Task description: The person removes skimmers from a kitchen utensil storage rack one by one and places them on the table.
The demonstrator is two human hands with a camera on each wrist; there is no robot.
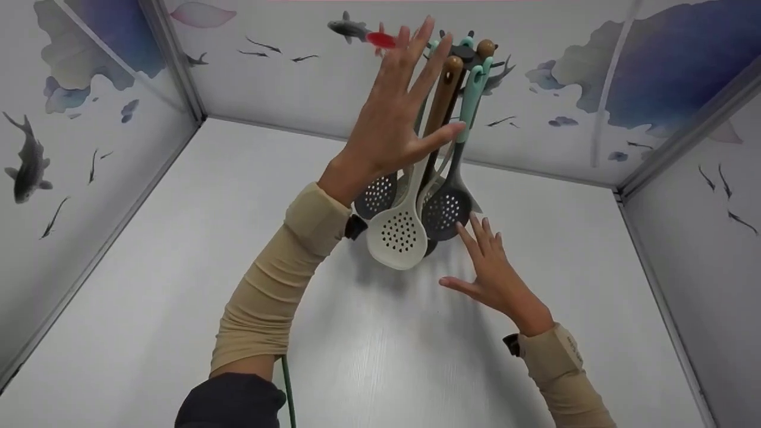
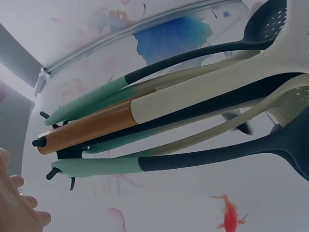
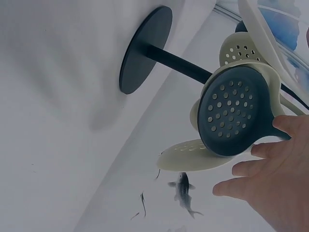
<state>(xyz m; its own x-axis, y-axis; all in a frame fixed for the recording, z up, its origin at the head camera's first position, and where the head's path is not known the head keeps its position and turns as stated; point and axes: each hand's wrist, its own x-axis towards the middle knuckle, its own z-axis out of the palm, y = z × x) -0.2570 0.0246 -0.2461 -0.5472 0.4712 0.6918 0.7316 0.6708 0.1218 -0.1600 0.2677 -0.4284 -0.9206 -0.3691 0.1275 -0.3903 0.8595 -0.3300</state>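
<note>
A dark utensil stand [image 3: 176,64] carries several hanging kitchen tools. At the front hangs a white skimmer [image 1: 397,238] with a brown handle. Right of it is a dark skimmer [image 1: 446,211] with a mint handle [image 2: 104,166]. My left hand [image 1: 389,113] is raised with straight, spread fingers and overlaps the upper handles in the head view; the left wrist view has its fingertips [image 2: 42,218] apart from the handle ends. Lower down, my right hand [image 1: 499,279] is spread, fingertips right at the dark skimmer's edge. Neither hand grips anything.
The stand's round dark base [image 3: 145,53] rests on the white tabletop [image 1: 368,351]. Behind and at both sides rise white panels [image 1: 267,89] with painted fish and blue shapes. A green cord [image 1: 288,389] runs beside my left sleeve.
</note>
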